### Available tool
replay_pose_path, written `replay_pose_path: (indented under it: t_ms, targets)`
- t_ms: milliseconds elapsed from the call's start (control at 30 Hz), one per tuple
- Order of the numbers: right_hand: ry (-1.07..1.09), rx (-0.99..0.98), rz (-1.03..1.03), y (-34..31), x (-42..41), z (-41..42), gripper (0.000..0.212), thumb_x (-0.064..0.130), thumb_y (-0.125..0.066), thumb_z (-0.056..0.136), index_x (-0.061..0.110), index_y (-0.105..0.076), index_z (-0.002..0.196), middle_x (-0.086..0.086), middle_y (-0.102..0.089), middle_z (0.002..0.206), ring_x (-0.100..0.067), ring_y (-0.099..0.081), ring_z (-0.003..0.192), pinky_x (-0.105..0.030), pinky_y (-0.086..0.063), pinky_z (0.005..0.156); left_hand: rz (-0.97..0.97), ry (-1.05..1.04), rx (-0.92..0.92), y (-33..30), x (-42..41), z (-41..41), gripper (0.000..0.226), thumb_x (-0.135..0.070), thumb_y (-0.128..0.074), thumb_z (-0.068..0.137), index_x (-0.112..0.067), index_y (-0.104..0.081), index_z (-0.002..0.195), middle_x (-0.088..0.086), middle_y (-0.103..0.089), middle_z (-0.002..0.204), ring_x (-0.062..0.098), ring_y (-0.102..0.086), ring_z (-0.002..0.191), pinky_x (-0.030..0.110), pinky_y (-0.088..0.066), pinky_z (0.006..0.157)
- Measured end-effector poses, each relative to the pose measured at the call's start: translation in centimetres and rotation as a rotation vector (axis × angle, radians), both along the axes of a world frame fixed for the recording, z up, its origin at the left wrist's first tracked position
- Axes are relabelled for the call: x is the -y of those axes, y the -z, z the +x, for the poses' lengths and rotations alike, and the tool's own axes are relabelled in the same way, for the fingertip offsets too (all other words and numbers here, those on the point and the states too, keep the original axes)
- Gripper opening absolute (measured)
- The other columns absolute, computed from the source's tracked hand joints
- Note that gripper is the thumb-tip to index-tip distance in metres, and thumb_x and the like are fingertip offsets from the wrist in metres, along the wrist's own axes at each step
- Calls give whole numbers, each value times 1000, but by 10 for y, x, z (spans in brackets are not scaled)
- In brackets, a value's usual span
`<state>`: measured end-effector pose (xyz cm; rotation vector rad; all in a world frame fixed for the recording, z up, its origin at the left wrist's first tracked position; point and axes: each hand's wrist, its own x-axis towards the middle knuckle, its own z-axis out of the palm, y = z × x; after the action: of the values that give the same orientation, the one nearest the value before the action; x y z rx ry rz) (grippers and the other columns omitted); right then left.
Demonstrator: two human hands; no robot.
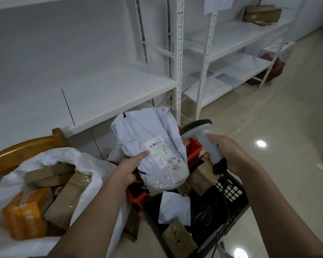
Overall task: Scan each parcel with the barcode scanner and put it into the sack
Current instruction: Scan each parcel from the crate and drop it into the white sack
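Hard to read much here: the print on the label (158, 146) is too small and soft to make out, and the orange pack (25, 213) in the sack is pretty smeared. The scanner's cable drops out of sight into the black crate (229, 194), and the red bin (193, 148) behind is mostly covered.

The left hand (128, 169) holds the grey poly parcel (153, 146) up over the crates, thumb pressed flat on the front near the label, other fingers hidden behind the bag. The right hand (227, 152) has its fingers curled round the handle of the barcode scanner (201, 135), whose head sits just beside the parcel's right edge.

One scanner, one parcel in hand. The white sack (93, 168) at left sits open with roughly four brown boxes plus that orange pack. The black crate shows a couple of taped boxes and one white mailer (173, 207). One brown box (262, 14) up on the white shelving (179, 58).
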<state>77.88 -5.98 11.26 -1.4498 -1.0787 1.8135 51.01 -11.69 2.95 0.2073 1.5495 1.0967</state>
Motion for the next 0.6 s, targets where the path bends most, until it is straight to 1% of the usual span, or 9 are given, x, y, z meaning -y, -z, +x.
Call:
replay_pose_path:
  t_ms: [100, 133, 167, 233, 300, 400, 467, 533, 600]
  targets:
    - [-141, 11, 113, -10, 6, -7, 35, 29, -48, 105, 0, -59, 121, -20, -56, 101, -17, -55, 59, -36, -52, 69, -14, 11, 8, -2, -2, 2, 23, -13, -78, 79, -6, -66, 98, 12, -75, 81, 27, -70, 75, 41, -54, 62]
    - [-171, 11, 149, -16, 7, -10, 34, 29, -48, 105, 1, -60, 120, -20, -57, 102, -17, -54, 58, -36, -52, 68, -9, 12, 2, -3, -2, 2, 21, -11, -77, 80, -6, -66, 97, 10, -75, 77, 25, -70, 71, 38, -53, 59]
    - [-190, 11, 177, -21, 9, -11, 33, 29, -48, 105, 2, -61, 120, -20, -58, 103, -16, -53, 57, -34, -52, 66, 1, 9, -4, -4, -2, 3, 21, -10, -76, 80, -5, -66, 98, 10, -74, 78, 25, -70, 71, 37, -53, 59]
    - [-211, 8, 217, -32, 11, -13, 31, 28, -48, 105, 4, -60, 119, -17, -60, 101, -15, -52, 56, -31, -53, 61, 17, 3, -10, -6, -2, 3, 26, -11, -77, 80, -4, -66, 102, 12, -73, 87, 26, -69, 78, 39, -54, 64]
    - [-218, 33, 264, -42, 14, -13, 28, 29, -48, 105, 6, -61, 116, -18, -60, 99, -15, -52, 56, -27, -55, 59, 24, 4, -10, -7, -1, 2, 25, -14, -79, 79, -5, -67, 99, 13, -75, 89, 27, -70, 80, 41, -54, 68]
    - [-243, 78, 327, -56, 19, -14, 29, 30, -46, 105, 8, -60, 115, -24, -58, 102, -16, -52, 57, -30, -55, 65, 27, -3, -4, -8, 0, 2, 20, -16, -79, 79, -9, -66, 92, 10, -76, 80, 25, -70, 73, 38, -53, 62]
    - [-245, 102, 361, -66, 22, -14, 29, 31, -46, 105, 7, -60, 116, -31, -58, 108, -14, -52, 56, -31, -56, 67, 20, -11, -9, -10, 2, 2, 19, -17, -79, 79, -10, -65, 91, 7, -75, 73, 24, -69, 73, 37, -52, 62]
    - [-241, 116, 394, -74, 26, -13, 27, 31, -46, 105, 9, -62, 112, -33, -58, 107, -12, -52, 53, -30, -57, 65, 27, -26, -21, -11, 4, 1, 18, -15, -79, 79, -10, -65, 90, 9, -76, 80, 25, -70, 77, 42, -54, 69]
    - [-237, 115, 412, -82, 29, -11, 22, 32, -47, 105, 15, -61, 105, -23, -56, 101, -10, -52, 51, -27, -57, 62, 36, -47, -31, -12, 5, 0, 18, -11, -78, 79, -8, -65, 91, 13, -74, 95, 31, -70, 90, 52, -54, 86]
